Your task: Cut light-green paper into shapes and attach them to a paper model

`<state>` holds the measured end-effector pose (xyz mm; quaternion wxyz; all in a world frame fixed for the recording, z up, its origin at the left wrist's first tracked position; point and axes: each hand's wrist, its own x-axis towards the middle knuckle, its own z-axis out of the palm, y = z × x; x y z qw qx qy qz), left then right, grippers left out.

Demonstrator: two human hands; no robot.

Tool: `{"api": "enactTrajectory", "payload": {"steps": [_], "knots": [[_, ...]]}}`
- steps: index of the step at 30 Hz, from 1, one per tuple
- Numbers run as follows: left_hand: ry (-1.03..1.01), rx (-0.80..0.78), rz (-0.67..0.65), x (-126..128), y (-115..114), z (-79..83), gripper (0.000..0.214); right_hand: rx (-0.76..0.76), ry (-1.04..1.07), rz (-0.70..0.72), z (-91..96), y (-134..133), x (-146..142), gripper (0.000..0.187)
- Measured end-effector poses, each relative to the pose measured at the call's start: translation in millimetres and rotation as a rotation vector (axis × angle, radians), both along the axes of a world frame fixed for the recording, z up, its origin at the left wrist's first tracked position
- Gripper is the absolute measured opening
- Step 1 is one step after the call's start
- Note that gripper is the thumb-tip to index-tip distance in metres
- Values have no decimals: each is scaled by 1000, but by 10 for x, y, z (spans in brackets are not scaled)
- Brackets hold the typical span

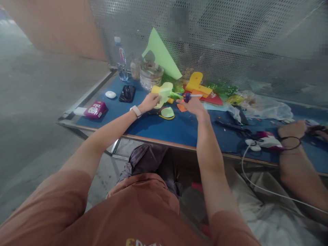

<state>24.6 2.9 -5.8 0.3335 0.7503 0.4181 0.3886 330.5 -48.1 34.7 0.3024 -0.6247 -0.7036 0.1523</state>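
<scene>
My left hand (151,102) has its fingers closed on a pale green paper cutout (165,91), with a yellow piece (155,89) just behind it. Held in my right hand (194,106) is what looks like a small green and purple glue gun (187,97); a whitish stick (197,95) juts from its back, and its front points left at the cutout. Under my right hand lies an orange scrap (181,108). A yellow-rimmed loop with a pale green piece (167,112) rests on the blue table (164,131) below my left hand.
A water bottle (121,61), tub (151,77), phone (127,93), white oval case (110,94) and purple pack (95,110) stand left. Green sheet (161,54) leans on the perforated panel. Yellow pieces (198,85) and plastic bag (266,106) lie right, near another person's hand (292,130).
</scene>
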Motion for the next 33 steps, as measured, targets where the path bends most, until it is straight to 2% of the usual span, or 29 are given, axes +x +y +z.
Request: {"api": "enactTrajectory", "payload": {"steps": [5, 13, 20, 26, 33], "knots": [[-9, -12, -4, -9, -6, 7, 51, -30, -11, 8, 18, -6, 34, 57], [13, -6, -4, 13, 22, -30, 54, 9, 15, -5, 36, -27, -9, 77], [-6, -15, -4, 9, 18, -34, 55, 34, 26, -4, 37, -28, -10, 75], [-20, -20, 5, 15, 2, -26, 53, -57, -39, -48, 74, -65, -37, 62], [-23, -49, 26, 21, -48, 36, 53, -61, -45, 8, 54, -54, -6, 57]]}}
